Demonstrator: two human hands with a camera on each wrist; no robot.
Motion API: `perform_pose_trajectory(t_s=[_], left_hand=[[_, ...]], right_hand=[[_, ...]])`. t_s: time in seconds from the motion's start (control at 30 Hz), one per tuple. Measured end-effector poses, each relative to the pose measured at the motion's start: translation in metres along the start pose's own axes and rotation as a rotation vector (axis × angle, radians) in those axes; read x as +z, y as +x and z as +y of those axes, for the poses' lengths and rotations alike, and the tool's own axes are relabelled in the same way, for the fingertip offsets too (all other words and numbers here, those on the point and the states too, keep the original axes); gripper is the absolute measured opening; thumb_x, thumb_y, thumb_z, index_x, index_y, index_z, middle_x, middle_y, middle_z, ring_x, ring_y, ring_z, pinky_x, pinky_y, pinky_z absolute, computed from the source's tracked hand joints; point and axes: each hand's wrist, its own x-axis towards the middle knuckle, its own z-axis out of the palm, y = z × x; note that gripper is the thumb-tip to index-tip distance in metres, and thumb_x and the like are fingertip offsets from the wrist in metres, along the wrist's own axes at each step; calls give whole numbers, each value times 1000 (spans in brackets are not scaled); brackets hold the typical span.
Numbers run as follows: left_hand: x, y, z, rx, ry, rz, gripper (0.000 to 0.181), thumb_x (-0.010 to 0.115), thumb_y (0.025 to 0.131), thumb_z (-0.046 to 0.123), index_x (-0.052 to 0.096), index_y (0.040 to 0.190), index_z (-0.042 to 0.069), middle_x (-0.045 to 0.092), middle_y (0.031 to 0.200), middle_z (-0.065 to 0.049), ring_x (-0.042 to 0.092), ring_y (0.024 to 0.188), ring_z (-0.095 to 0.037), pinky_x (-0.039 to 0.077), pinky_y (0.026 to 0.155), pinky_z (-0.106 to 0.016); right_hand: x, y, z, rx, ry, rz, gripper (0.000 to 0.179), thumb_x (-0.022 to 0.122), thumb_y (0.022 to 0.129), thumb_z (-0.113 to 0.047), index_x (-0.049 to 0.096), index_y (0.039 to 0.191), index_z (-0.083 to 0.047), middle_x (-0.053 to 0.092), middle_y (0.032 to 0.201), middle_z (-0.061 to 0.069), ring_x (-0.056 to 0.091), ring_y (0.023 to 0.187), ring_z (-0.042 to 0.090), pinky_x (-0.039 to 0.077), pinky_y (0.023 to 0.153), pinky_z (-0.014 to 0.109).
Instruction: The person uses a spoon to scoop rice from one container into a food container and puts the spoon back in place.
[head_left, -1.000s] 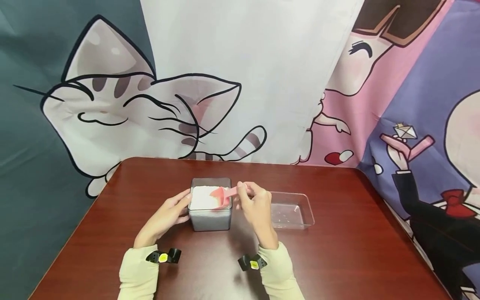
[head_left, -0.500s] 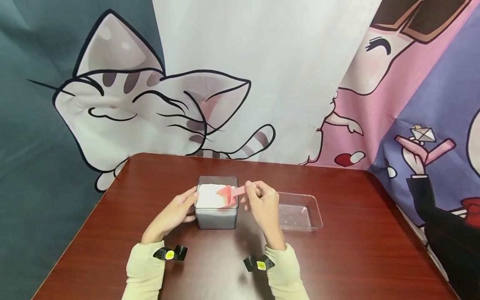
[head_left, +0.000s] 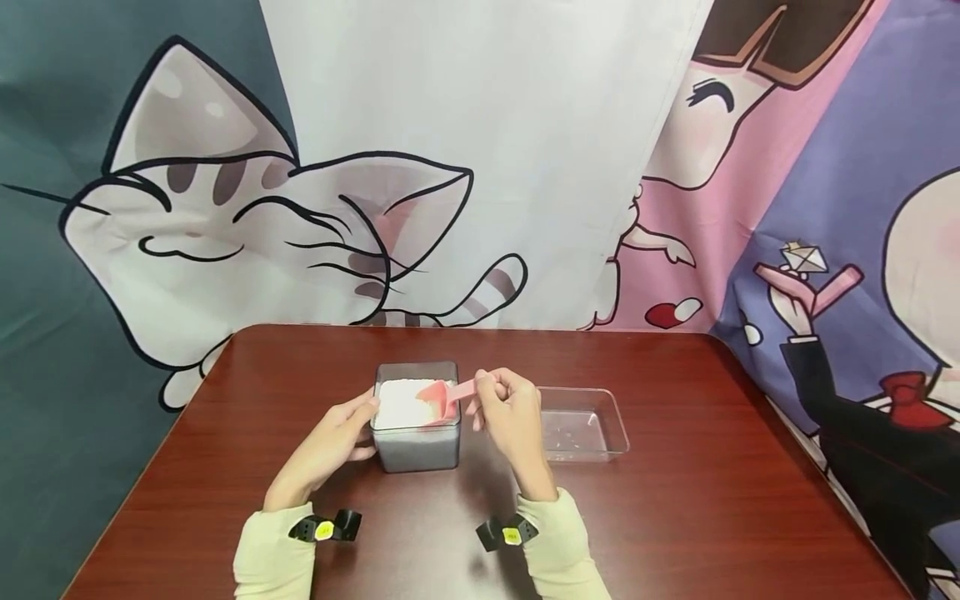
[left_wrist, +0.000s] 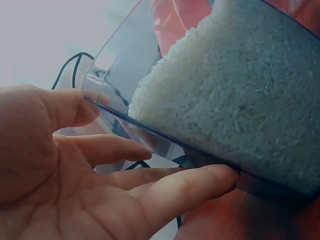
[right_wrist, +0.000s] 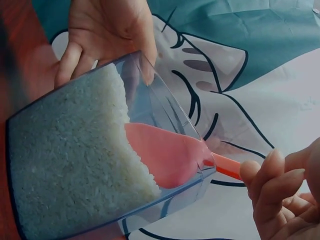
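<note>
A clear, square-sided container (head_left: 417, 452) filled with white rice (left_wrist: 225, 90) stands on the table. On its left side rests my left hand (head_left: 328, 446), thumb close to the rim and fingers extended along the wall. My right hand (head_left: 513, 425), at the container's right, pinches the handle of a pink scoop (head_left: 438, 402) between thumb and fingers. In the right wrist view the scoop's bowl (right_wrist: 165, 155) is inside the container, its front edge in the rice, and the handle passes out over the rim.
A shallow clear plastic tray (head_left: 581, 457) sits just right of my right hand, partly hidden behind it. The brown tabletop (head_left: 712, 492) ends in front of a printed cartoon backdrop (head_left: 480, 100).
The head view swings slightly and returns. Both hands, the scoop and the container keep nearly the same places relative to one another.
</note>
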Motion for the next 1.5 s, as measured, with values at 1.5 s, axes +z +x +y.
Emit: perform_pose_trajectory(t_s=[1.5], left_hand=[[-3, 6, -2, 28, 8, 23, 58, 40, 98, 38, 29, 143, 5, 43, 135, -22, 49, 116, -34, 52, 79, -45]], right_hand=[[9, 0, -22, 266, 254, -126, 27, 48, 92, -3, 56, 78, 18, 56, 52, 22, 42, 33, 10, 30, 31, 17]])
